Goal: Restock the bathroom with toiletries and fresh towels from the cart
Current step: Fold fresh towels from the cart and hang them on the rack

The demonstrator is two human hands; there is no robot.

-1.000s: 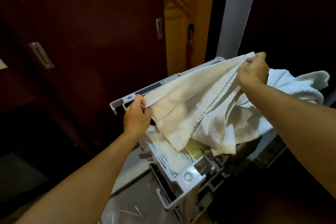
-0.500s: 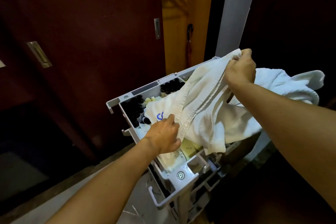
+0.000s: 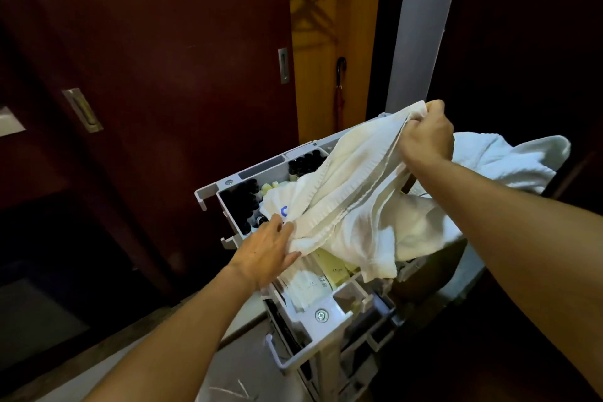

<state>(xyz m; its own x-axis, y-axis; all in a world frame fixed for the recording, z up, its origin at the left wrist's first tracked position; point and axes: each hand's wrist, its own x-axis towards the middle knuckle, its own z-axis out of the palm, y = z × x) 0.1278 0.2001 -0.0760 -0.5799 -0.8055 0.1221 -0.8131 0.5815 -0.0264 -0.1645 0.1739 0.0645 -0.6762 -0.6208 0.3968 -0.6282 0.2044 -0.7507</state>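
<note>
Two hands hold one towel (image 3: 346,206) over the cart (image 3: 321,315): right hand (image 3: 425,134) grips its hem, left hand (image 3: 266,253) pinches a lower fold. It looks soft, light and floppy; hems give the best hold.

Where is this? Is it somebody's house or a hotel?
Probably a hotel corridor or room entrance. A grey housekeeping cart holds rows of small dark toiletry bottles and white towels, which both hands are gripping. Behind it are dark red doors with recessed metal handles.
</note>
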